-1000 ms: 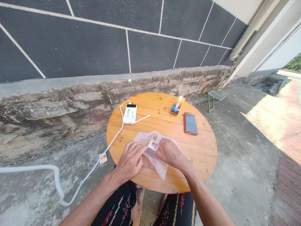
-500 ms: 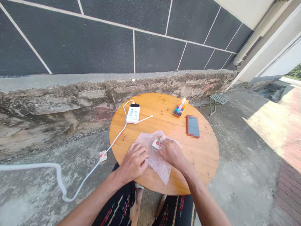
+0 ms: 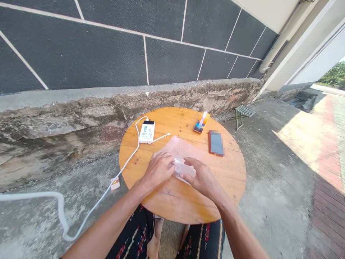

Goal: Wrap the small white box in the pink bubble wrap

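A pinkish, see-through sheet of bubble wrap (image 3: 178, 145) lies on the round wooden table (image 3: 167, 201), its near part folded over. Under the folded layer, between my hands, something whitish shows faintly; its outline is hard to make out. My left hand (image 3: 159, 168) has its fingers curled and closed on the left side of the fold. On the right, my right hand (image 3: 199, 176) is open, thumb and fingers apart around the right end of the folded part.
A white power bank (image 3: 147, 132) with a white cable stands at the table's back left. At the back right lie a colourful small box (image 3: 201, 122) and a phone (image 3: 216, 142). A small carton (image 3: 115, 183) is on the ground, left. A folding stool (image 3: 242, 112) stands behind.
The near flap of bubble wrap has been folded up and away from me, covering the small white-and-red box. My right hand has let go of the box and opened. The view has shifted slightly.
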Demonstrator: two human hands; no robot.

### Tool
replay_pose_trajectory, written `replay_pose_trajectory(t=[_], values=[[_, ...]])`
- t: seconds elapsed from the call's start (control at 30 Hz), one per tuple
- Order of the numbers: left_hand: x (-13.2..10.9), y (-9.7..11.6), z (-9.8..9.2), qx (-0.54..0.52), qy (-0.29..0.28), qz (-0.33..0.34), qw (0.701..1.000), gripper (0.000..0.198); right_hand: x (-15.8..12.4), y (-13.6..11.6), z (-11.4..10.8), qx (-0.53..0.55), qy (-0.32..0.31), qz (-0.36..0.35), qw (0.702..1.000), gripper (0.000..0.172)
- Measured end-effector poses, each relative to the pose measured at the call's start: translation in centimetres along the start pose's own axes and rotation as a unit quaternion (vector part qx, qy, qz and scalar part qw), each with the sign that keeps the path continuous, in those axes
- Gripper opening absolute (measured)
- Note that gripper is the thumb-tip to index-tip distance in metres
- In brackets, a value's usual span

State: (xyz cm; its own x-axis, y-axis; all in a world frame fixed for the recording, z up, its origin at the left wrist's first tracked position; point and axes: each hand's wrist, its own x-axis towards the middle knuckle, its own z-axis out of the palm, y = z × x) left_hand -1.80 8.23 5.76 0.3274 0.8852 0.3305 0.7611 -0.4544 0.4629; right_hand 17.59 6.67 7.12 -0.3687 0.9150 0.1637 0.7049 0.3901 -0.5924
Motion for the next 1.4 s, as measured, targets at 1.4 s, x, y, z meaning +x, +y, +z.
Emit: replay_pose_trajectory(t=[1.4], values=[[1.1,-1.7,0.6,-0.184,-0.108,-0.12,0.97,0.012,-0.1,4.0,2.7,0.304,0.03,0.087,0.948,0.057]])
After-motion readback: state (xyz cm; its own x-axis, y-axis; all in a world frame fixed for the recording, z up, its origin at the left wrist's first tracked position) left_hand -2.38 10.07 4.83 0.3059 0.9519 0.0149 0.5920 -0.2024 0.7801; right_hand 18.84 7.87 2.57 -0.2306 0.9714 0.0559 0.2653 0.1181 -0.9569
